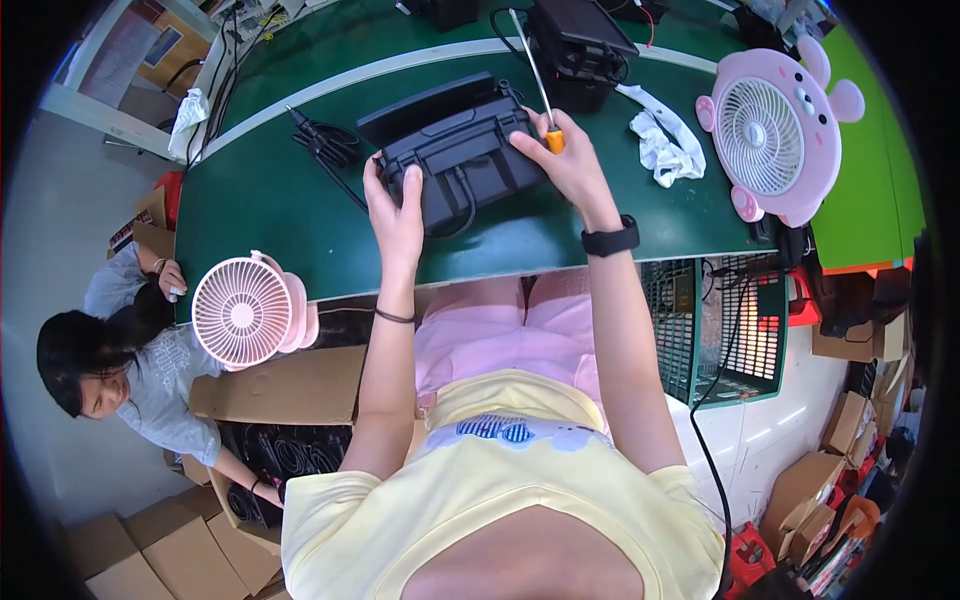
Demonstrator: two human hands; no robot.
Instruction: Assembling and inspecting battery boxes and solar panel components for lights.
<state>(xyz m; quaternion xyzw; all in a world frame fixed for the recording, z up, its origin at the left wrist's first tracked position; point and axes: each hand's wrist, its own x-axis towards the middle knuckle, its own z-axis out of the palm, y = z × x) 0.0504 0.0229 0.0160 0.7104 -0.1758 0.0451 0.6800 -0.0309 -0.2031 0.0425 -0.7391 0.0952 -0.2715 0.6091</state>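
Note:
Both of my hands hold a black boxy device (465, 150) with a raised flap or panel and a short black cable on its near side. It is tilted over the green table. My left hand (398, 215) grips its left end, thumb on the near face. At the right end, my right hand (572, 165) steadies the device with its thumb. That same hand keeps a screwdriver (555, 140) with an orange handle between its fingers, the long shaft pointing away from me. A coiled black cable with a plug (328, 140) lies left of the device.
Another black device (575, 50) stands behind. To the right are a crumpled white strip (668, 150) and a pink animal-shaped fan (765, 135). A small pink fan (242, 312) is at the left edge. A co-worker (150, 370) reaches into a cable-filled cardboard box (290, 385). Green crates (740, 370) stand below.

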